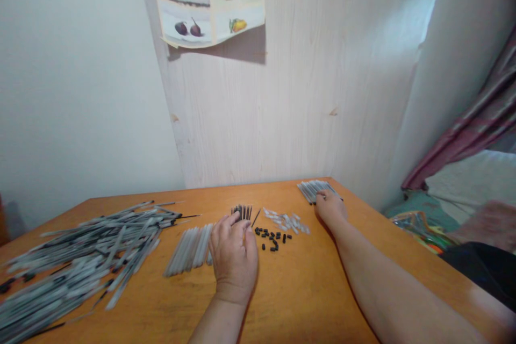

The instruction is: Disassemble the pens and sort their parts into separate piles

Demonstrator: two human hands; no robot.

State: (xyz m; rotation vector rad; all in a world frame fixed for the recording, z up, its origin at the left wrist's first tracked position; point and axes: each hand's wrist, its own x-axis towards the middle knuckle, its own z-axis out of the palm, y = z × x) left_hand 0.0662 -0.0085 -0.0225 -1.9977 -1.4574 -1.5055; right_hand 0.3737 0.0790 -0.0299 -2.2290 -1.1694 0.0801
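Observation:
My left hand (234, 252) rests on the table, fingers loosely bent and the thumb apart, right behind a row of thin black pen refills (242, 212). Beside it on the left lies a row of clear pen barrels (189, 250), partly covered by the hand. My right hand (330, 207) reaches to the far right corner, its fingers closed at the near side of a row of pens (314, 190). What exactly sits between those fingertips is mostly hidden. Between the hands are small black plugs (274, 237) and small clear tips (287, 220), scattered loosely.
A large loose heap of pen parts (100, 247) covers the left side of the orange wooden table (298, 301). Fruit pictures (209, 2) hang on the wall behind. Right of the table are a pink curtain (455, 134), a bag (419, 228) and dark cloth (479, 269).

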